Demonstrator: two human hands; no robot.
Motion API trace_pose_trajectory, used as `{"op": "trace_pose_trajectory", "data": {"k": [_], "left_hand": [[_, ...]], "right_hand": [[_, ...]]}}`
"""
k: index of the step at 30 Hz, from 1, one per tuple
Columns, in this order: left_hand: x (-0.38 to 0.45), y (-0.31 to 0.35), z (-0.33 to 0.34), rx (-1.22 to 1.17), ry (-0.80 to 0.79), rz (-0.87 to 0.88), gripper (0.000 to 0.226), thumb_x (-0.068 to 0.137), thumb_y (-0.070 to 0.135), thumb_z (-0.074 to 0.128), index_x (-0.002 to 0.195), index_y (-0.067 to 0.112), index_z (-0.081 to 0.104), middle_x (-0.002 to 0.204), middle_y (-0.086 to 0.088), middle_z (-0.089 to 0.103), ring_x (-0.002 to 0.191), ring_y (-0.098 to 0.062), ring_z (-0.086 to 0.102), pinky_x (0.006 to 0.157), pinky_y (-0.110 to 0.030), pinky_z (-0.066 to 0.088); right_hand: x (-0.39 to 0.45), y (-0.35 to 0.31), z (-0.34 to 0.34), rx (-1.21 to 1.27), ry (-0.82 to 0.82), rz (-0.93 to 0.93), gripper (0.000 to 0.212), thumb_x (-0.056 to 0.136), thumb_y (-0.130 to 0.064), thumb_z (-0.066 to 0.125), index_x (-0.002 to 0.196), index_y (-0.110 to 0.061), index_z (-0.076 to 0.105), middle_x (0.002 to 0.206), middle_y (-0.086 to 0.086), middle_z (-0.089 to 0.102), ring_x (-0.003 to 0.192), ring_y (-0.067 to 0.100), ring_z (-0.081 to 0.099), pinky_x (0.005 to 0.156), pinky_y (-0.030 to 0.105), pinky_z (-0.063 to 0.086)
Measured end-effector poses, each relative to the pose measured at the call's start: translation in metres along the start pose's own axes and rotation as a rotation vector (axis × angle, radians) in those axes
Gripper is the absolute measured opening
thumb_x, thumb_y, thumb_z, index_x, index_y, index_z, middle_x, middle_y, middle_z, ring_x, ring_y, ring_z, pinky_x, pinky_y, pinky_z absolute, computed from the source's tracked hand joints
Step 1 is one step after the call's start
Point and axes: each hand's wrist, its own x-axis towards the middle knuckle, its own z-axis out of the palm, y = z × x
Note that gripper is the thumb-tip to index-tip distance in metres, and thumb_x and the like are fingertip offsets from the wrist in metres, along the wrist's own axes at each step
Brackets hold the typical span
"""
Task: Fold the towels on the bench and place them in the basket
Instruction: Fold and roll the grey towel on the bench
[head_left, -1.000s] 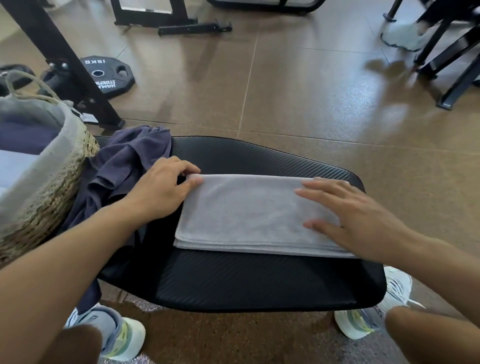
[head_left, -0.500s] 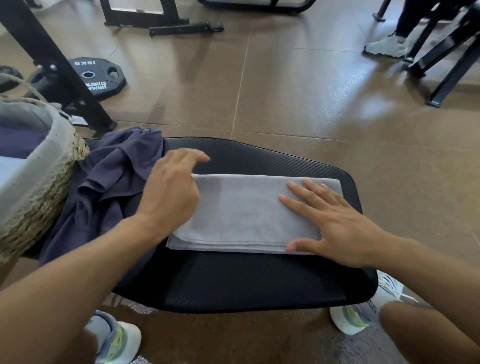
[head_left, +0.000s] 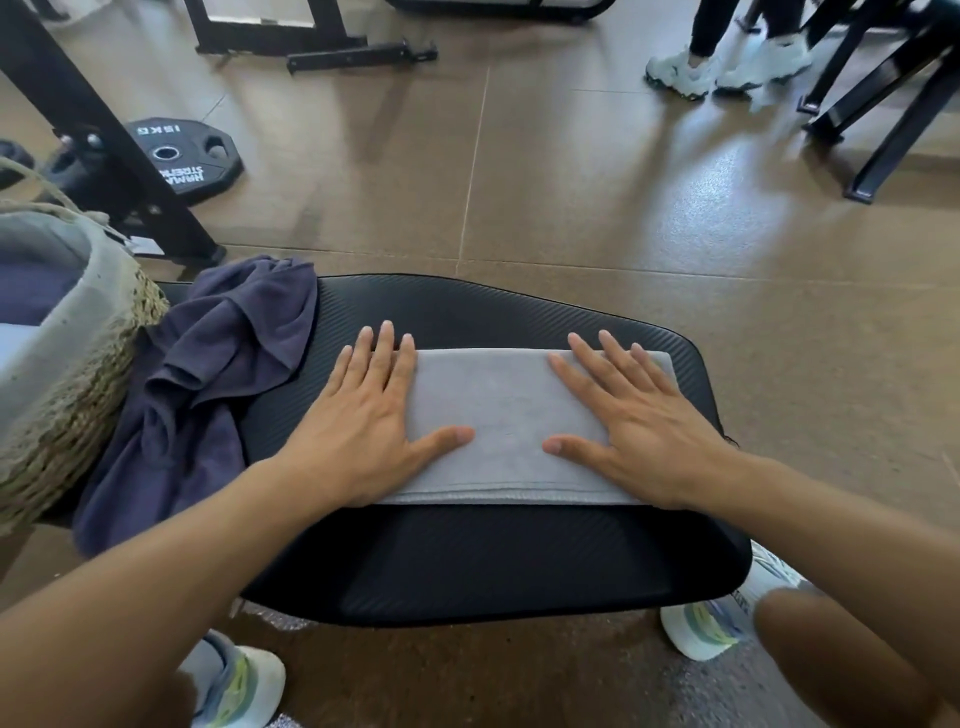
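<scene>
On counter, centre: one grey towel, folded to a long rectangle, layered edges showing along its near side, lying flat and parallel to the near edge.

Left hand: flat on the towel's left end, fingers straight and close together, tips reaching just past the towel's far edge onto the counter, thumb spread toward the middle. Holds nothing.

Right hand: flat on the towel's right end, fingers straight and slightly fanned, thumb spread toward the middle. Holds nothing.

Toward the counter's left end: one dark blue towel, unfolded, crumpled, part hanging over the near edge.

Beyond that end: basket, woven, grey lining, touching the dark towel; cloth already inside, its count not readable.

Floor: weight plate; another person's shoes far right.

Judged status: grey towel being smoothed; likely one more fold, then transfer.

Risks:
- Layers may slide apart on lifting, as neither hand grips them.
- Towel may creep on the slick counter under uneven pressing.
- Dark towel may drop to the floor if an arm brushes its overhang.
</scene>
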Motion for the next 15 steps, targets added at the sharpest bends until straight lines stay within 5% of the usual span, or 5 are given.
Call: {"op": "trace_pose_trajectory", "data": {"k": [4, 9, 15], "left_hand": [[0.0, 0.0, -0.003, 0.032, 0.01, 0.046, 0.107, 0.072, 0.099, 0.006, 0.156, 0.039, -0.02, 0.165, -0.012, -0.027, 0.15, -0.027, -0.032, 0.125, -0.044, -0.013], [0.005, 0.013, -0.005, 0.045, 0.143, 0.191, 0.095, 0.086, 0.081, 0.001, 0.162, 0.023, -0.001, 0.169, 0.002, -0.012, 0.152, -0.013, -0.024, 0.125, -0.041, -0.013], [0.016, 0.039, 0.004, -0.101, 0.125, 0.277, 0.082, 0.09, 0.06, -0.002, 0.162, 0.022, 0.004, 0.169, 0.009, -0.005, 0.154, -0.009, -0.017, 0.125, -0.036, -0.012]], "right_hand": [[0.0, -0.002, -0.002, -0.05, -0.03, -0.024, 0.102, 0.072, -0.097, -0.001, 0.159, -0.043, -0.011, 0.167, -0.012, -0.021, 0.152, 0.014, -0.029, 0.126, 0.045, -0.011], [0.008, -0.021, -0.007, 0.035, 0.091, -0.05, 0.094, 0.081, -0.088, 0.018, 0.159, -0.034, 0.021, 0.17, -0.012, -0.002, 0.156, 0.011, -0.012, 0.127, 0.045, -0.004], [0.027, -0.04, 0.002, 0.028, 0.053, -0.09, 0.097, 0.084, -0.083, 0.005, 0.163, -0.026, -0.001, 0.17, -0.012, -0.007, 0.155, 0.011, -0.016, 0.127, 0.043, -0.005]]}}
